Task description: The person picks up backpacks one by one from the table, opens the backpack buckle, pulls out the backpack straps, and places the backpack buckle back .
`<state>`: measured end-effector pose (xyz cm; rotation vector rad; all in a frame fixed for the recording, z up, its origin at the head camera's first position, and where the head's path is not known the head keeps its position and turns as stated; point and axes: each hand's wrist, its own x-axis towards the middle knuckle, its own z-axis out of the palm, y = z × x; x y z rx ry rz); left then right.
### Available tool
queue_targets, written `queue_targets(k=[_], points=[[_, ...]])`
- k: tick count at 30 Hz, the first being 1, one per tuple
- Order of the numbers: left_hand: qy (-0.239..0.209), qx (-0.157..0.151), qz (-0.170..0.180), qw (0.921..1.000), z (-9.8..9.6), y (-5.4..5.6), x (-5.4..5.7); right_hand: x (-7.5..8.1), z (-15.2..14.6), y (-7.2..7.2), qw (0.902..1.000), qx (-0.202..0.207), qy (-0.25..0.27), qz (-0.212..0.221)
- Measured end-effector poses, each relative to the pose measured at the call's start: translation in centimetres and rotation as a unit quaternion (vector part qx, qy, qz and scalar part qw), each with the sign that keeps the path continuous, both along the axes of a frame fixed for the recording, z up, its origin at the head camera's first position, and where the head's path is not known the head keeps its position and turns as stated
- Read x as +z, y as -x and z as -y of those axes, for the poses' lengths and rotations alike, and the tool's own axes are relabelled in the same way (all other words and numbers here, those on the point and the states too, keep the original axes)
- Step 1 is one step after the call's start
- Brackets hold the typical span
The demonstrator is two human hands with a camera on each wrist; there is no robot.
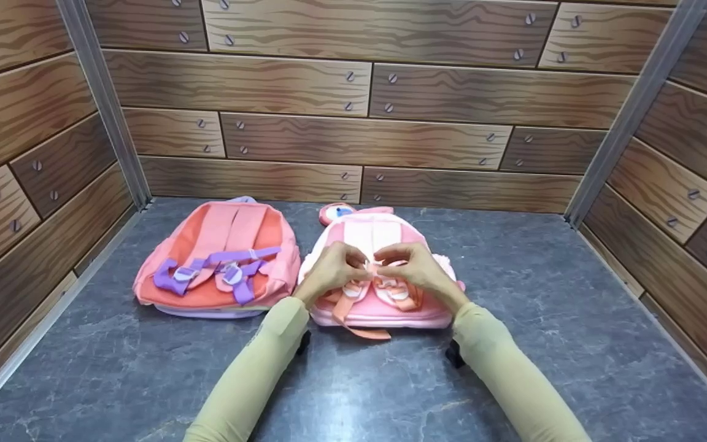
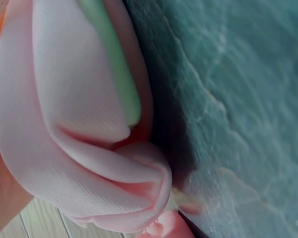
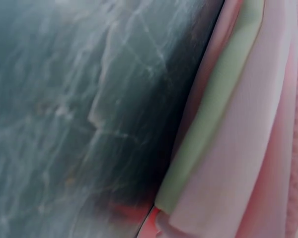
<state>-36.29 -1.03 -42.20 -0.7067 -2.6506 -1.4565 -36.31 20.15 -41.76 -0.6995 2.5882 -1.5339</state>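
Note:
A small pink and white backpack (image 1: pixel 378 316) lies with its strap side up on the dark tabletop. Over its middle, my left hand (image 1: pixel 334 270) and right hand (image 1: pixel 416 271) face each other, thumbs and fingers bent in a pinch on the backpack's straps. What exactly sits between the fingertips is small and partly covered. Below the hands, orange webbing (image 1: pixel 344 307) with pale buckles hangs loose, one end reaching past the bottom edge. The left wrist view shows the backpack's folded pink side (image 2: pixel 74 99) with green trim; the right wrist view shows its other side (image 3: pixel 238 148).
To the left lies a coral backpack (image 1: pixel 237 221) with purple straps (image 1: pixel 172 279), close beside the pink one. A round pink plush piece (image 1: pixel 332 212) with a white and blue patch pokes out behind the pink backpack. Wood-patterned walls (image 1: pixel 359 141) enclose the table (image 1: pixel 550 307) at the back and sides.

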Motion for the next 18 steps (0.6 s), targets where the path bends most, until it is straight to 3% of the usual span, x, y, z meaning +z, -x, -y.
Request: queue_targets(k=[5,13,18], points=[[-0.002,0.0,0.001,1.0,0.1,0.0,0.0,-0.4,0.6,0.0,0.9996,0.02,-0.021,0.0],[-0.001,0.008,0.011,0.9999,0.2,-0.1,-0.1,-0.8,1.5,0.0,0.9999,0.008,-0.014,-0.005],[-0.01,-0.007,0.036,0.9993,0.4,-0.1,0.0,-0.6,1.9,-0.2,0.9995,0.005,-0.021,-0.021]])
